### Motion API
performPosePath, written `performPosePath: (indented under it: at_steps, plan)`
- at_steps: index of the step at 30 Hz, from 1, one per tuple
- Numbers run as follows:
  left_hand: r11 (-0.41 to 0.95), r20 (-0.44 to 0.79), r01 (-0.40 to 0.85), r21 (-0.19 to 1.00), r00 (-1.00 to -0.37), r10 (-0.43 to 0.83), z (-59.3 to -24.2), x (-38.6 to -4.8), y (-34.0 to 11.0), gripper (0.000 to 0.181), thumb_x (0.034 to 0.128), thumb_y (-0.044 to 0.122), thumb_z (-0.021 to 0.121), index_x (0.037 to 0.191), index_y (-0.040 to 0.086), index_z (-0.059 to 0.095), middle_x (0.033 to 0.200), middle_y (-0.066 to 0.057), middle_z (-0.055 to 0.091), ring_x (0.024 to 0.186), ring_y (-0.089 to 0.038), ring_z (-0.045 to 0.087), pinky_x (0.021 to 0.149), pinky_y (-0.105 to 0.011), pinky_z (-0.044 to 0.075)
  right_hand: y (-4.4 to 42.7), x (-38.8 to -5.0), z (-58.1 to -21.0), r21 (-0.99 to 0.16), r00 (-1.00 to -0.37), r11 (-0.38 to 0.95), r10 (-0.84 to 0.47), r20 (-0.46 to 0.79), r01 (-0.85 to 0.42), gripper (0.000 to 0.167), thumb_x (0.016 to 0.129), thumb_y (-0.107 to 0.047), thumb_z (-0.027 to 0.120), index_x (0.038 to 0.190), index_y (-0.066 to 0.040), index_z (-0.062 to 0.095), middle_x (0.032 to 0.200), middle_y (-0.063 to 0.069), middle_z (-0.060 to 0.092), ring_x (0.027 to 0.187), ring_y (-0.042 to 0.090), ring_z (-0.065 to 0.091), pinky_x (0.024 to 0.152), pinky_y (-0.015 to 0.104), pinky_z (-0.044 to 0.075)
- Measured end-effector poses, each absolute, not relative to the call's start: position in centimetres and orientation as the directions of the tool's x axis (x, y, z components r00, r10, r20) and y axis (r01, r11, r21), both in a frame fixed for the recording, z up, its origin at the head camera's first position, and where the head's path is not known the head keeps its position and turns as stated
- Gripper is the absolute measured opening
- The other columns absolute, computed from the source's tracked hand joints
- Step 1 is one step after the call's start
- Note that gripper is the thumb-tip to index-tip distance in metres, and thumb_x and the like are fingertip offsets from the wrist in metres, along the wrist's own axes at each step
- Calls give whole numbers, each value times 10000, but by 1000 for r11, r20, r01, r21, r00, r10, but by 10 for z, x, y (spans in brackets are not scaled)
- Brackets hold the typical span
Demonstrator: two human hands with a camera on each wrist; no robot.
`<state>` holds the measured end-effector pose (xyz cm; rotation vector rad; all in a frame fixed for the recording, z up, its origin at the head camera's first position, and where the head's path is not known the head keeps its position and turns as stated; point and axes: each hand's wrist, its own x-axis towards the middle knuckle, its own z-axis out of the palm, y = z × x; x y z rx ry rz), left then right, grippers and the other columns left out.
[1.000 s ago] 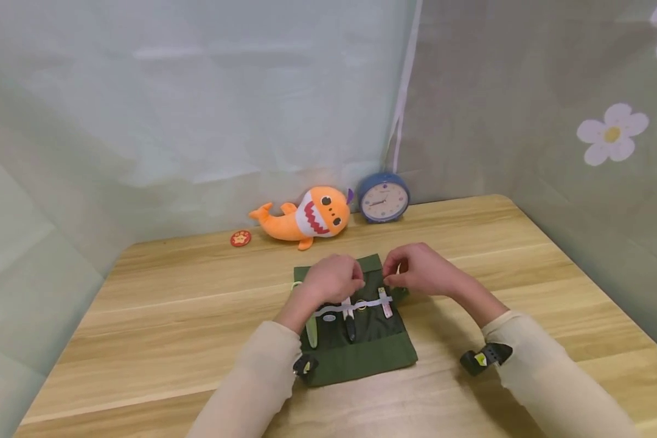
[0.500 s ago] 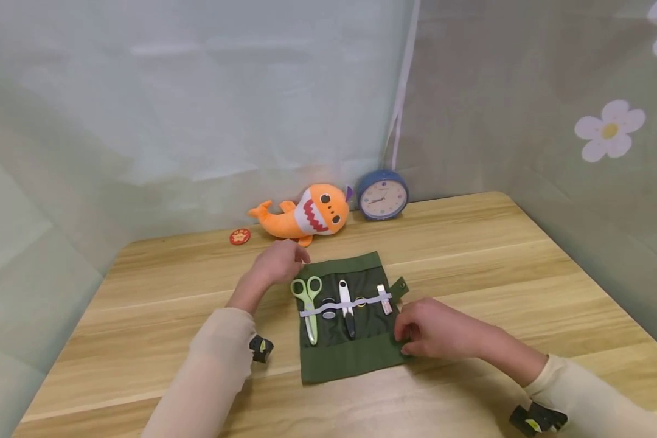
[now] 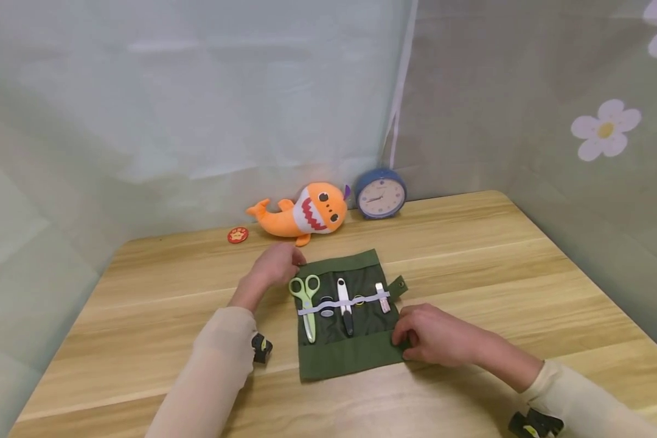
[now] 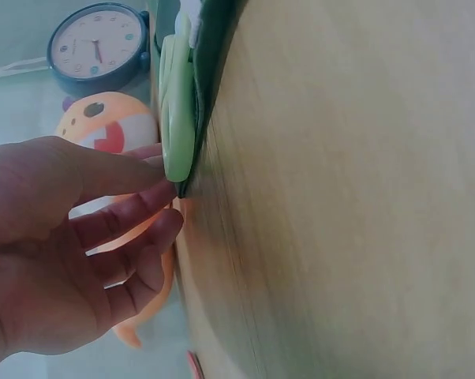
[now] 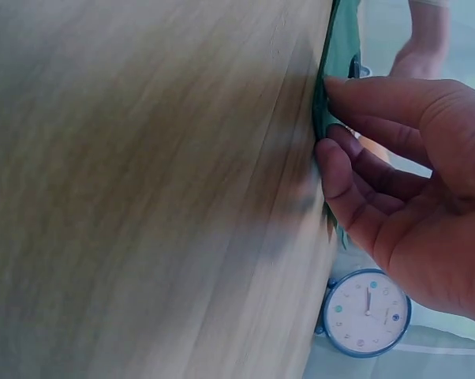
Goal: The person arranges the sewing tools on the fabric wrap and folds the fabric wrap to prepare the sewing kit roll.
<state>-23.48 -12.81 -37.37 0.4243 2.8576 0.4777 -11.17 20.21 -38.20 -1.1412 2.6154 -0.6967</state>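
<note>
A dark green cloth tool roll (image 3: 345,356) lies spread flat on the table. Its light elastic band crosses green-handled scissors (image 3: 306,298), a dark round item (image 3: 326,306), a white tool with a black end (image 3: 345,307), a small yellow ring (image 3: 358,300) and a small pale item (image 3: 382,297). My left hand (image 3: 276,264) pinches the roll's far left corner, beside the scissors' handles; the left wrist view shows thumb above and fingers below that corner. At the near right edge, my right hand (image 3: 438,334) pinches the cloth between thumb and fingers.
An orange plush shark (image 3: 306,213) sits at the table's back edge, with a blue alarm clock (image 3: 381,194) to its right and a round red disc (image 3: 238,235) to its left. A snap tab (image 3: 398,288) sticks out from the roll's right side. Fabric walls enclose the table.
Both hands left the middle of the roll: the left went to the far left corner, the right down to the near right edge. Over the last half second they have barely moved.
</note>
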Motion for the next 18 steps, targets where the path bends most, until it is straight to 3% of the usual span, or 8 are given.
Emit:
performPosePath:
  at_steps: [8,18]
  plan:
    - [921,-151,212,326,-950,272,-372,-231,-129,174,1002,76,652,1109,47,787,1113,-118,767,1107,-316,676,1031,-492,537,204,-111,-381,-477,-664,582,-748,4,-658,207,813,-23,870,980,-119,792,907,-83,641,758,-34,537,691,197,491]
    - [939,-109,235,251,-957,269,-376,-209,-138,129,953,82,697,825,101,698,815,-53,659,775,-232,595,695,-385,521,219,-123,-381,-452,-699,624,-715,0,-638,232,821,21,834,860,-185,734,814,-100,565,743,-7,483,675,220,452]
